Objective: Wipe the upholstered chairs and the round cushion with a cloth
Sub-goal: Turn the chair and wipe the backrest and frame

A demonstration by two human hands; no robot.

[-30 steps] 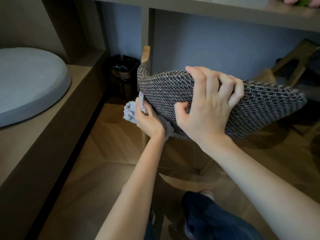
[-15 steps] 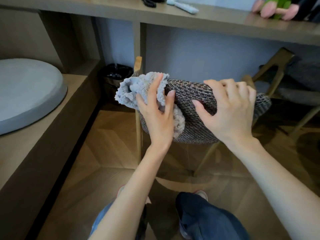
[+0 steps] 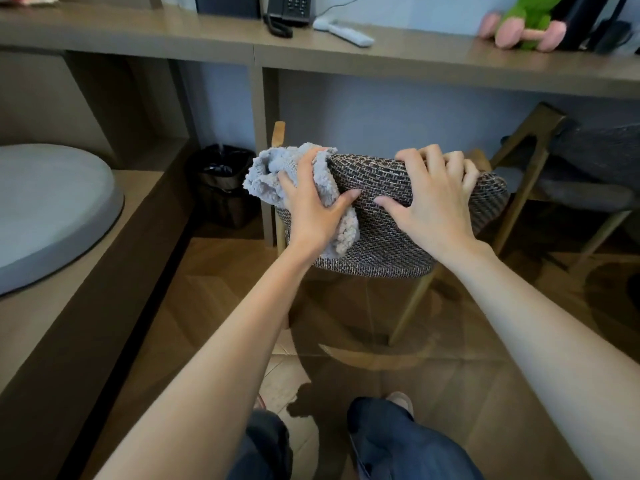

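Observation:
A chair with a dark woven upholstered back [image 3: 381,233] and light wooden legs stands in front of me, under the desk. My left hand [image 3: 308,209] presses a crumpled grey cloth [image 3: 273,171] against the left end of the chair back. My right hand [image 3: 433,199] rests over the top edge of the same back, fingers curled on the fabric. A round grey cushion [image 3: 52,206] lies on the low wooden bench at the left. A second, dark grey upholstered chair [image 3: 588,181] stands at the right, partly cut off.
A black waste bin [image 3: 225,181] sits under the desk beside the chair. On the desk top [image 3: 138,32] are a phone, a white remote [image 3: 346,31] and a green and pink plush toy [image 3: 526,26]. My legs in blue jeans stand on the wooden floor.
My left hand carried the cloth from under the left end of the chair back up onto its top edge. The chair back tipped from tilted toward upright, and the view rose.

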